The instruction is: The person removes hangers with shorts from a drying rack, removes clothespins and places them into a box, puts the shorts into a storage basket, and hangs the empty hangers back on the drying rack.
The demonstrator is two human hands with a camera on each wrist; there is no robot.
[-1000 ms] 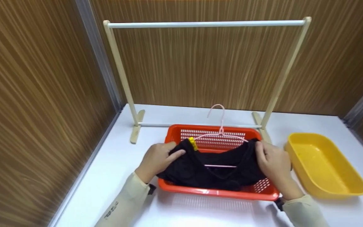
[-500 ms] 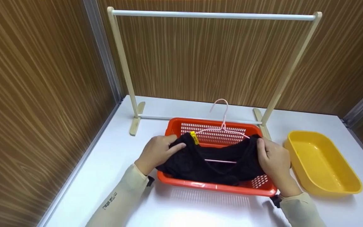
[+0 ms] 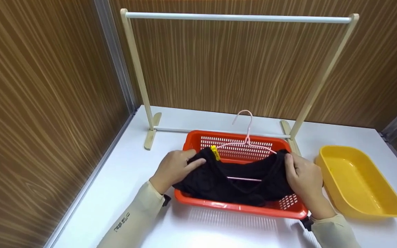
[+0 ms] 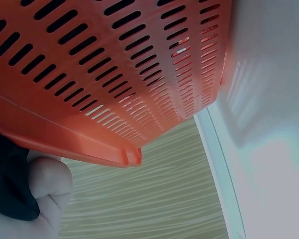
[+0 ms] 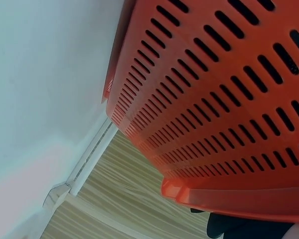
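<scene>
A black garment (image 3: 209, 182) with a wide neckline is spread over the red basket (image 3: 240, 207), and a yellow tag (image 3: 215, 153) sits at its left shoulder. Inside its neck is a pink clothes hanger (image 3: 248, 139), hook upward, with the lower bar showing through the opening. My left hand (image 3: 175, 168) grips the garment's left shoulder between thumb and fingers. At the opposite shoulder, my right hand (image 3: 304, 176) holds the cloth in the same manner. In the left wrist view, curled fingers (image 4: 50, 181) press against the black cloth beside the basket rim. The right wrist view mostly shows the basket's slotted side.
Behind the basket stands a drying rack with wooden legs and a white top rail (image 3: 236, 18). A yellow tub (image 3: 360, 182) is on the white table (image 3: 115, 179) to the right. Wood-patterned panels (image 3: 219, 69) enclose the back and sides.
The head view has tilted and shifted slightly, so the rack and basket sit differently in frame. Both hands keep their hold on the garment, with little other movement.
</scene>
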